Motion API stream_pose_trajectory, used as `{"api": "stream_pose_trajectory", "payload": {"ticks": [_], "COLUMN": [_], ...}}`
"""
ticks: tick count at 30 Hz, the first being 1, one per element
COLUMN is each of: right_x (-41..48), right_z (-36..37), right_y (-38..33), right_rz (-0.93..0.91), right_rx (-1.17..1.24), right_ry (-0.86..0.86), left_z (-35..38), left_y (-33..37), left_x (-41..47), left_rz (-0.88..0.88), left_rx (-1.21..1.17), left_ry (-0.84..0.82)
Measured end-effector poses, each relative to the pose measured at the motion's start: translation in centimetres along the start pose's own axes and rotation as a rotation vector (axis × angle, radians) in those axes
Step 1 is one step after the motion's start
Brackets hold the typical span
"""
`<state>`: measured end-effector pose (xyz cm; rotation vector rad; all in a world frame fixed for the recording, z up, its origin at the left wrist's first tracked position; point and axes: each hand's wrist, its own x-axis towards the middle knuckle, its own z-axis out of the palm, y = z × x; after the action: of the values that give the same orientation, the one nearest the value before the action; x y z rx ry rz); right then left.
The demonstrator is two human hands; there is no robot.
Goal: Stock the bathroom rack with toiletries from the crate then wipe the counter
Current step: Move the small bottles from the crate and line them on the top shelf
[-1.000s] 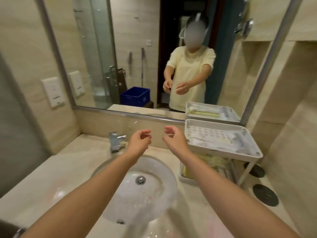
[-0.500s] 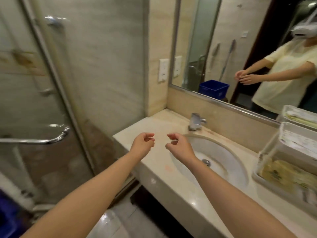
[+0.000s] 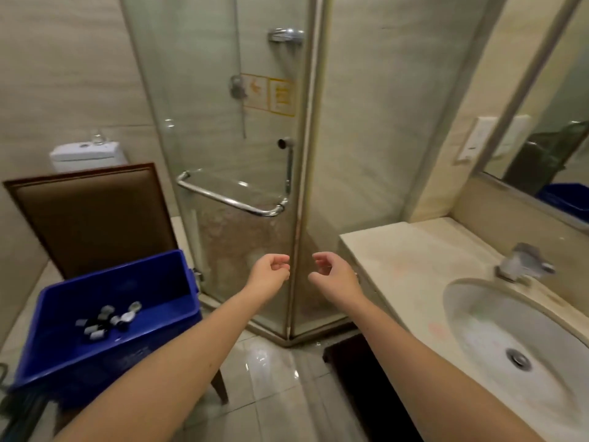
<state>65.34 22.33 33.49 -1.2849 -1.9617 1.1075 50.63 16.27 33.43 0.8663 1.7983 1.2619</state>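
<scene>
The fingers [image 3: 280,261] of the left hand [image 3: 271,277] curl loosely toward the palm and hold nothing. The right hand [image 3: 334,279] mirrors it, thumb and fingers half bent around air. The two hands hang close together without touching, in front of the corner post of the glass shower enclosure [image 3: 223,122], between the crate and the bench.

The toiletries [image 3: 106,320] are a small heap of little bottles with pale and dark caps. They lie on the floor of the blue crate [image 3: 178,275], toward its left side, below and well left of the left hand. The crate sits on a brown chair [image 3: 92,218]. The bench [image 3: 398,250] runs along the right, its near-left corner just right of the right hand, with the sink [image 3: 478,330] and faucet [image 3: 522,261] set in it. The rack is out of view.

The bottles look light, stiff and smooth, so they are likely to roll or slip if pinched at the cap. Gripping each one round its body, or scooping several against the palm, seems safer. The crate's deep walls call for a reach straight down from above.
</scene>
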Motion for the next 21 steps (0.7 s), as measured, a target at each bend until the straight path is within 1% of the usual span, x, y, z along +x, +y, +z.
{"api": "stream_pose_trajectory", "payload": {"ticks": [5, 11, 21], "right_x": [1.2, 3.9, 10.2], "right_z": [5.0, 11.3, 20.5], "right_y": [-2.2, -5.1, -9.9], "right_rz": [-0.069, -0.148, -0.254], "right_rx": [-0.047, -0.049, -0.031], "right_ry": [-0.152, -0.322, -0.630], "left_z": [-5.3, -10.9, -18.9], "left_y": [-2.3, -4.5, -7.0], "left_x": [-0.7, -0.6, 3.3], "left_rz": [-0.079, -0.156, -0.266], "left_rx": [-0.052, -0.078, -0.103], "left_ry": [0.112, 0.250, 0.520]}}
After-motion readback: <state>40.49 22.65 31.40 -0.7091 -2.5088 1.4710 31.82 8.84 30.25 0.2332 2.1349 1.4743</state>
